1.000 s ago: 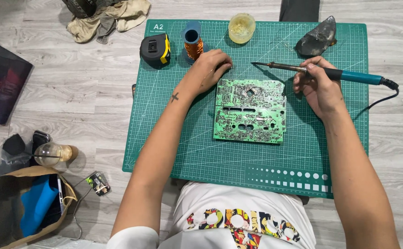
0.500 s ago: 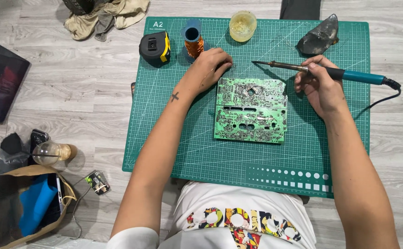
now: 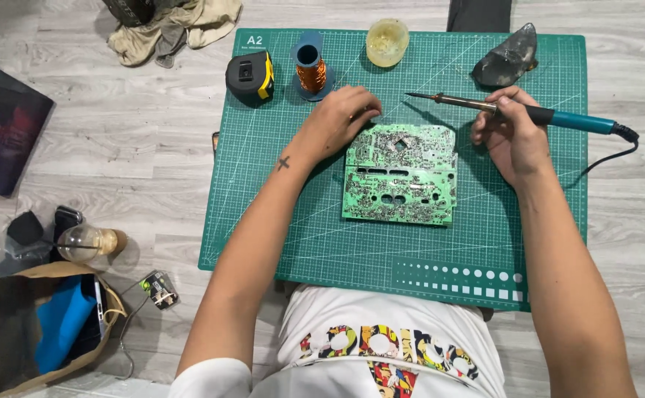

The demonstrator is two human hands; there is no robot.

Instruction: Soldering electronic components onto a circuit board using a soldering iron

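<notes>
Head view: the board [image 3: 401,175] lies mid-mat [image 3: 278,221], unmoved. The left hand [image 3: 339,121] rests loosely curled on its far left corner, as before. The right hand [image 3: 513,136] still grips the iron [image 3: 529,114], tip pointing left above the board's far edge.

My left hand [image 3: 337,121] lies palm down, fingers curled loosely with the tips pointing to about 2 o'clock, the bare forearm running back toward 7 o'clock to the shoulder; small cross mark visible just behind the wrist. My right hand [image 3: 513,136] is closed in a pen grip, thumb and forefinger pinched at the top toward 12 o'clock, knuckles facing up. Right forearm extends back toward 5 o'clock, wrist roughly straight; hands well apart.
</notes>
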